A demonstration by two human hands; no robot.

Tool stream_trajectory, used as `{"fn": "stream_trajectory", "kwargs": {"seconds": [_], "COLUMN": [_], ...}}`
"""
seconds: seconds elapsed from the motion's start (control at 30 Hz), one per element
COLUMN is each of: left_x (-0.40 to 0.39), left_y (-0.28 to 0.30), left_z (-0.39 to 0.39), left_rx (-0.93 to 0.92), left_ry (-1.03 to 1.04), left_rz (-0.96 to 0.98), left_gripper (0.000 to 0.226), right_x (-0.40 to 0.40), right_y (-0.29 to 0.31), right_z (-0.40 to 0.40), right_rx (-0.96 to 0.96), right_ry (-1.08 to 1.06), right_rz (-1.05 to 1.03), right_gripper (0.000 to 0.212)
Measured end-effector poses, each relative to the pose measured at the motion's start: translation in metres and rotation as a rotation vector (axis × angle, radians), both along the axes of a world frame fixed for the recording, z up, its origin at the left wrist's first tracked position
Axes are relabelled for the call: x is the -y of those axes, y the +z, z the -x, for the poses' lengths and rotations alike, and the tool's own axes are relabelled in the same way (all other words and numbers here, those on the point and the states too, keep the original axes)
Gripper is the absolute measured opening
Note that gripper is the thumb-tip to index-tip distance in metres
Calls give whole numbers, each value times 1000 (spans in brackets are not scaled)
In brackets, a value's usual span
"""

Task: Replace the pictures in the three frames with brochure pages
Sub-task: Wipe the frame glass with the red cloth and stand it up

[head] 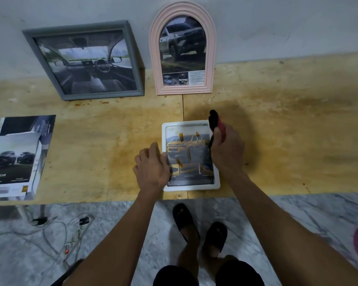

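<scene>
Frames stand two to the wall and one flat on the table: the grey frame and pink frame lean upright at the back, each already showing a car page, while the white frame lies near the front edge, between the hands. A brochure page with a yellow car sits inside it.

The left hand rests on the frame's left rim, fingers curled down over the page edge, pressing rather than pinching. The right hand is closed round a tool with black and red handles, probably scissors or pliers; blur hides the working end.

The page is thin, glossy paper, so it is likely light, limp and slick, quick to crease or slide under a fingertip. It is best pushed flat with the pads near its edges, not gripped mid-sheet. The frame looks like light, stiff plastic; hold it by its two long rims, since any glazing could smear or crack. The tool's tip ought to stay off the print.

Spare brochures lie stacked well apart at the table's left end.
</scene>
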State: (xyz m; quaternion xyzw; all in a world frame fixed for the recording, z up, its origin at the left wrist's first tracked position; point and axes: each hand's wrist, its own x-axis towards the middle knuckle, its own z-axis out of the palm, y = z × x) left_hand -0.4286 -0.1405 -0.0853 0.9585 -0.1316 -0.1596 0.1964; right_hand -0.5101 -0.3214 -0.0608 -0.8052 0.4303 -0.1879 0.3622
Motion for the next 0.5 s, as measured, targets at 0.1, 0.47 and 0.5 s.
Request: {"fn": "stream_trajectory", "kwargs": {"seconds": [0.1, 0.47, 0.5], "left_x": [-5, -10, -10], "left_y": [-7, -33, -34], "left_z": [-5, -4, -4], "left_rx": [102, 151, 154], "left_ry": [-91, -162, -160], "left_rz": [13, -38, -46], "left_gripper": [46, 53, 53], "right_x": [-1, -13, -14], "right_y": [-3, -43, -45], "right_z": [-9, -30, -32], "right_rx": [9, -305, -312], "right_ry": [19, 119, 122], "right_rz": [39, 402, 419], "right_gripper": [27, 30, 28]}}
